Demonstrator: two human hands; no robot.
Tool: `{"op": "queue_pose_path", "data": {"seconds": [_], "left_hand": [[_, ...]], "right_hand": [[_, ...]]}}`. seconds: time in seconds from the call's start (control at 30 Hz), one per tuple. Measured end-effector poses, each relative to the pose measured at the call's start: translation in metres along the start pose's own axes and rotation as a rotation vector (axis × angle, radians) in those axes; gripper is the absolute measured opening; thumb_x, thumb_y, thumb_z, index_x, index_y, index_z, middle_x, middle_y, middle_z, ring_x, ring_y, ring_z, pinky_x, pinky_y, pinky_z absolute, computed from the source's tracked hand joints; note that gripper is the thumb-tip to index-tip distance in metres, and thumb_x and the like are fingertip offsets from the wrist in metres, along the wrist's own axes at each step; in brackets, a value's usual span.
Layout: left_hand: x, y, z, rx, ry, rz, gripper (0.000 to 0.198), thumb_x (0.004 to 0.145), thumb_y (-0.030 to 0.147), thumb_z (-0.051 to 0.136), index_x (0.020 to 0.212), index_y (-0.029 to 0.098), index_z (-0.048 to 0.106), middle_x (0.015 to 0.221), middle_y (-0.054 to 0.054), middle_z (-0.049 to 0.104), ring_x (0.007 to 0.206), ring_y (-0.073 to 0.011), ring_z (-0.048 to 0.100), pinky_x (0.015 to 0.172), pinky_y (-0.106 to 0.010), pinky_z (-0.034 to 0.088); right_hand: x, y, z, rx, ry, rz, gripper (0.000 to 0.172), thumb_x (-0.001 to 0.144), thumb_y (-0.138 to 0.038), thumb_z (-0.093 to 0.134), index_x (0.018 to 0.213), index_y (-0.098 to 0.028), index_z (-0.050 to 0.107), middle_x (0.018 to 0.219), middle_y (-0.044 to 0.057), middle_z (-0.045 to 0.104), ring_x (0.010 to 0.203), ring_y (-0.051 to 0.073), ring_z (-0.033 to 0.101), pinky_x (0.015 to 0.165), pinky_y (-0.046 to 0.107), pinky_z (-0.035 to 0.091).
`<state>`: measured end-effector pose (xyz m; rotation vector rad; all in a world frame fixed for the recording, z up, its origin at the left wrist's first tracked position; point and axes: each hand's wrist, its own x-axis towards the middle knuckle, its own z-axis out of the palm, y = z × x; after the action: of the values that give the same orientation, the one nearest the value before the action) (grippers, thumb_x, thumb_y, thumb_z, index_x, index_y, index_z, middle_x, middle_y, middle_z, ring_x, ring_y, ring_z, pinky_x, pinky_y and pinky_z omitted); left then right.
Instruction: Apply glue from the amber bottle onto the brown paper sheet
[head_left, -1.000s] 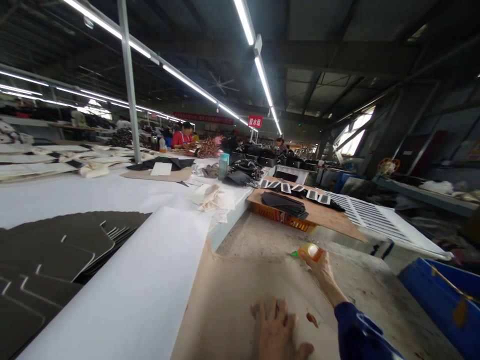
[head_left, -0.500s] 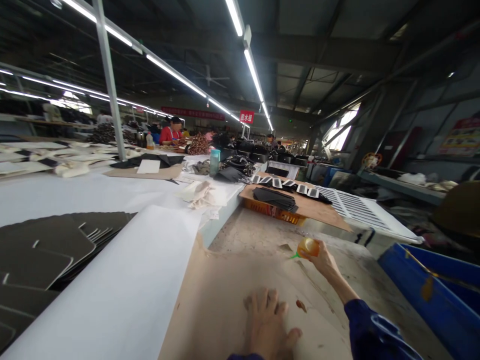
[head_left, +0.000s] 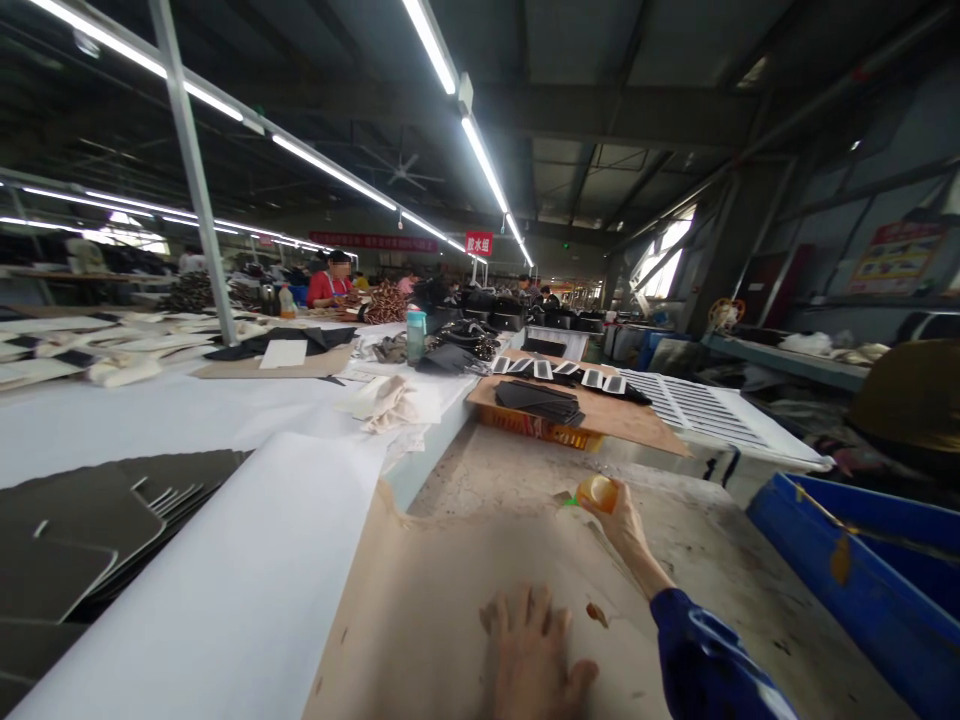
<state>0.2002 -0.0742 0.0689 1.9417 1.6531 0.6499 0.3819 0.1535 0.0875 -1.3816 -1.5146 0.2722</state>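
Note:
My right hand [head_left: 616, 518] reaches forward over the worn bench and grips a small orange bottle [head_left: 596, 492] with a green tip pointing left. My left hand [head_left: 534, 657] lies flat, fingers spread, on a brown paper sheet [head_left: 439, 600] at the bottom of the view. A small brown scrap [head_left: 598, 615] lies on the paper between my hands. My right sleeve is dark blue.
A white sheet [head_left: 247, 580] and stacked dark cut panels [head_left: 82, 530] lie at left. Ahead, a cardboard board [head_left: 615, 420] holds black pieces over an orange crate. A blue bin [head_left: 862, 570] stands right. A person in red works far back.
The view has shifted so things sit slightly left and lower. My right hand with the bottle has stayed extended forward; my left hand remains flat on the paper.

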Motion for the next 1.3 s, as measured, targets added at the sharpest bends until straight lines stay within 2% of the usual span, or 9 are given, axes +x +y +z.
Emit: {"op": "queue_pose_path", "data": {"seconds": [0.17, 0.3, 0.47, 0.57, 0.67, 0.87, 0.97, 1.13, 1.3], "left_hand": [[0.003, -0.002, 0.003, 0.009, 0.014, 0.001, 0.068, 0.082, 0.072, 0.047, 0.139, 0.034, 0.051, 0.16, -0.001, 0.027, 0.15, -0.0333, 0.013, 0.121, -0.057, -0.009], [0.002, 0.001, 0.0, -0.001, 0.0, 0.007, 0.07, 0.082, 0.073, 0.045, 0.139, 0.033, 0.051, 0.16, -0.002, 0.027, 0.15, -0.0334, 0.012, 0.121, -0.058, -0.009], [0.001, 0.002, -0.002, -0.004, 0.008, -0.003, 0.068, 0.083, 0.073, 0.046, 0.138, 0.035, 0.051, 0.16, -0.001, 0.027, 0.15, -0.0323, 0.012, 0.121, -0.057, -0.01], [0.002, -0.001, 0.001, -0.002, 0.014, 0.006, 0.068, 0.082, 0.074, 0.046, 0.138, 0.035, 0.051, 0.16, -0.001, 0.028, 0.15, -0.0324, 0.014, 0.121, -0.057, -0.01], [0.003, -0.003, 0.002, 0.011, 0.011, 0.009, 0.068, 0.083, 0.073, 0.045, 0.139, 0.034, 0.051, 0.16, -0.001, 0.026, 0.15, -0.0327, 0.013, 0.121, -0.057, -0.01], [-0.001, 0.002, -0.001, 0.022, 0.02, 0.013, 0.064, 0.085, 0.067, 0.046, 0.138, 0.032, 0.053, 0.159, -0.003, 0.028, 0.15, -0.0317, 0.012, 0.122, -0.056, -0.008], [-0.003, 0.003, -0.001, 0.025, 0.028, 0.016, 0.064, 0.085, 0.067, 0.047, 0.138, 0.032, 0.053, 0.159, -0.002, 0.028, 0.15, -0.0319, 0.013, 0.122, -0.056, -0.008], [-0.001, 0.003, 0.001, 0.023, 0.005, 0.0, 0.068, 0.083, 0.071, 0.047, 0.139, 0.034, 0.051, 0.16, -0.001, 0.027, 0.15, -0.0323, 0.013, 0.121, -0.056, -0.009], [0.003, 0.01, -0.005, 0.03, -0.058, -0.046, 0.07, 0.082, 0.07, 0.047, 0.142, 0.034, 0.048, 0.161, 0.0, 0.023, 0.151, -0.0323, 0.01, 0.122, -0.054, -0.011]], "right_hand": [[0.001, 0.001, 0.002, -0.023, -0.032, -0.006, 0.089, 0.059, -0.075, 0.057, 0.123, -0.014, 0.048, 0.106, 0.016, 0.062, 0.09, 0.032, 0.059, 0.081, 0.045, 0.046], [0.003, 0.001, -0.001, -0.051, -0.042, -0.02, 0.083, 0.06, -0.07, 0.058, 0.122, -0.015, 0.048, 0.11, 0.015, 0.061, 0.093, 0.031, 0.058, 0.084, 0.043, 0.045], [0.005, -0.003, 0.014, -0.042, -0.038, -0.018, 0.091, 0.062, -0.074, 0.05, 0.127, -0.01, 0.045, 0.111, 0.019, 0.06, 0.095, 0.032, 0.058, 0.085, 0.045, 0.046], [0.004, -0.004, 0.018, -0.035, -0.046, -0.023, 0.091, 0.063, -0.073, 0.05, 0.129, -0.01, 0.044, 0.113, 0.02, 0.06, 0.096, 0.032, 0.058, 0.085, 0.047, 0.046], [0.001, -0.002, 0.006, -0.035, -0.07, -0.027, 0.086, 0.062, -0.07, 0.056, 0.127, -0.013, 0.045, 0.108, 0.017, 0.062, 0.091, 0.03, 0.059, 0.084, 0.045, 0.046], [-0.005, 0.001, -0.037, -0.057, -0.105, -0.026, 0.084, 0.055, -0.066, 0.069, 0.121, -0.017, 0.051, 0.097, 0.011, 0.063, 0.083, 0.027, 0.058, 0.081, 0.043, 0.046], [-0.003, -0.001, -0.043, -0.04, -0.07, 0.0, 0.089, 0.056, -0.069, 0.068, 0.124, -0.016, 0.049, 0.098, 0.012, 0.063, 0.084, 0.028, 0.059, 0.081, 0.044, 0.046], [0.0, -0.002, -0.02, 0.032, -0.018, 0.051, 0.095, 0.056, -0.076, 0.062, 0.125, -0.014, 0.047, 0.098, 0.012, 0.063, 0.085, 0.03, 0.059, 0.081, 0.044, 0.047], [0.001, 0.006, 0.007, 0.067, 0.008, 0.091, 0.099, 0.055, -0.079, 0.057, 0.127, -0.012, 0.045, 0.102, 0.014, 0.061, 0.088, 0.03, 0.059, 0.082, 0.044, 0.047]]}}
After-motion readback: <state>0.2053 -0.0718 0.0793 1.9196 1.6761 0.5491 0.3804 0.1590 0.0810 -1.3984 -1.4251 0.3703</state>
